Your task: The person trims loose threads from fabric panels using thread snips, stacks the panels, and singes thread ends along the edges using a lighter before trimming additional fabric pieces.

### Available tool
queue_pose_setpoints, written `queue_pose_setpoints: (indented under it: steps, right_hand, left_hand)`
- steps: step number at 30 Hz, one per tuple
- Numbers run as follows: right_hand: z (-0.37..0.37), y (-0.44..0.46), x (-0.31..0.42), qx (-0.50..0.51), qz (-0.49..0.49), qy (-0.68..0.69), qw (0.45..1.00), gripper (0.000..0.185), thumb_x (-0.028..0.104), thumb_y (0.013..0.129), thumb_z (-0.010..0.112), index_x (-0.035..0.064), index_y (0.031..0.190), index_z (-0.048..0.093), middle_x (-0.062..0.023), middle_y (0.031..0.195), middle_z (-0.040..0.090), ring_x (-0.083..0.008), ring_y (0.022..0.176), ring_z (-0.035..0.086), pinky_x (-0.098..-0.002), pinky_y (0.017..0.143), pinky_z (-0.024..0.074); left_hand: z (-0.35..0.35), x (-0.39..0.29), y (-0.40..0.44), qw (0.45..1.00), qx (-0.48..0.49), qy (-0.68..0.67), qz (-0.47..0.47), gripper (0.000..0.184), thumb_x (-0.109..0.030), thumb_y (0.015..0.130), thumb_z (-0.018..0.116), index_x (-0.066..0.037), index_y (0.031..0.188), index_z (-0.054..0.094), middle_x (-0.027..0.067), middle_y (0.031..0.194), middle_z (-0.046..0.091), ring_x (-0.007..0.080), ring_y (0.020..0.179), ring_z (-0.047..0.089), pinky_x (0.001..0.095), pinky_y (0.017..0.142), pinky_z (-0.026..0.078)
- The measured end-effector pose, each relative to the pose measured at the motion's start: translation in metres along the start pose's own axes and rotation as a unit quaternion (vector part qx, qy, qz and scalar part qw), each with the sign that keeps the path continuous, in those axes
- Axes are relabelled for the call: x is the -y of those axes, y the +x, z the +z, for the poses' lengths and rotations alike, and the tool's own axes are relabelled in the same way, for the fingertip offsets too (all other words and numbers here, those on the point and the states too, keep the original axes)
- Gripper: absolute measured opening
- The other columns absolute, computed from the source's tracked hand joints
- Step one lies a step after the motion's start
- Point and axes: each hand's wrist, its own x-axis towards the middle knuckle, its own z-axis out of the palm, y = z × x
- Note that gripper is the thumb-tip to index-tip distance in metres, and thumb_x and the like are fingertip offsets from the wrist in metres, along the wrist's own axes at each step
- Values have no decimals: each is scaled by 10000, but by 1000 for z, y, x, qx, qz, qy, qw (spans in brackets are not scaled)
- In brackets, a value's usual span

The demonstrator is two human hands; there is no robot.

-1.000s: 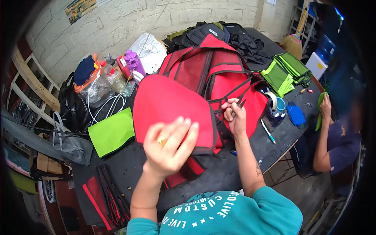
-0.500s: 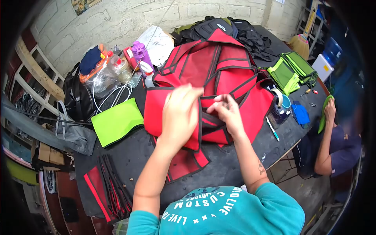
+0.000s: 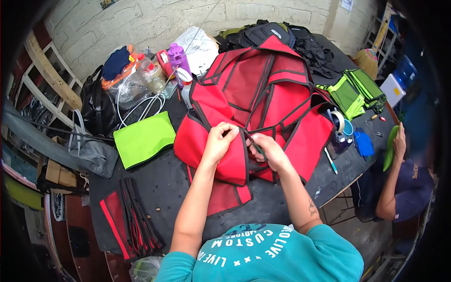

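A large red fabric piece (image 3: 293,105) with black-bound edges and dark red mesh panels lies in folds on the black table (image 3: 188,235). My left hand (image 3: 220,144) is closed in a pinch at the black edge of its near red flap (image 3: 225,164). Just to the right, my right hand (image 3: 268,151) is closed round a dark narrow thing (image 3: 257,146) beside that edge. Whether this is a small tool or part of the black binding, I cannot tell. The fingertips of both hands are close together, partly hidden by the fabric.
A lime green fabric piece (image 3: 144,140) and a stack of red-and-black strips (image 3: 136,221) lie at left. Bottles, including a purple one (image 3: 178,58), stand behind. Green pieces (image 3: 361,91), a tape roll (image 3: 337,121) and a pen (image 3: 330,161) lie right, near another person (image 3: 408,188).
Both hands have come down to the flap's black edge, the left from a blurred, raised position. The right hand's fingers have closed. The view has shifted slightly.
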Motion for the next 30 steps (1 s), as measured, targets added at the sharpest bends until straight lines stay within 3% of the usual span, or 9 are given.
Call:
queue_pose_setpoints:
  steps: [4,8,11,20,24,27,28,30]
  right_hand:
    - [4,0,-11,-26,-12,-43,999,317,326,977,419,37,959,547,23,665,495,-35,446,315,-183,416,247]
    - [9,2,-7,-32,7,-1,999,322,339,975,430,43,920,544,30,652,475,-28,433,298,-175,401,223]
    - [15,8,-14,-46,-38,36,998,312,329,976,427,57,873,540,51,621,424,-14,432,276,-182,389,189]
    - [19,8,-24,-109,-70,35,991,279,309,981,425,99,818,511,62,610,403,-12,434,271,-180,398,192]
    - [14,10,-27,-41,-124,78,988,275,294,985,420,80,847,524,62,628,417,-25,481,328,-188,437,251]
    - [20,10,-35,-183,-233,-173,939,308,298,994,399,37,899,530,-27,657,488,-113,564,457,-266,518,373]
    - [22,9,-37,-181,-234,-173,940,308,298,994,399,37,899,530,-27,657,488,-113,564,457,-266,518,373]
    - [29,5,-37,-203,-262,-270,904,329,307,997,384,13,938,520,-112,716,532,-221,657,531,-342,603,413]
  left_hand:
    - [1,5,-3,998,-31,42,33,97,-51,846,618,29,871,666,37,839,592,114,825,573,255,790,441]
    - [5,6,-5,994,-47,78,62,100,-45,846,614,33,879,667,51,843,596,134,821,581,256,785,445]
    - [6,10,-4,990,-53,104,75,97,-44,842,616,32,876,668,57,848,599,142,825,584,256,788,444]
    - [13,11,-4,984,-60,138,100,80,-32,799,641,18,851,677,59,816,603,140,810,578,256,773,433]
    - [14,6,-7,989,-30,106,94,67,-30,782,652,14,828,675,47,787,593,131,813,560,249,775,414]
    - [18,3,-11,985,-74,108,115,52,-19,779,653,14,817,669,39,784,584,125,816,545,245,782,405]
    - [20,3,-13,982,-96,108,123,45,-13,777,653,13,811,666,35,782,579,123,818,538,242,785,400]
    - [23,4,-15,980,-107,103,130,39,-6,776,653,13,808,663,32,782,575,121,815,533,242,783,400]
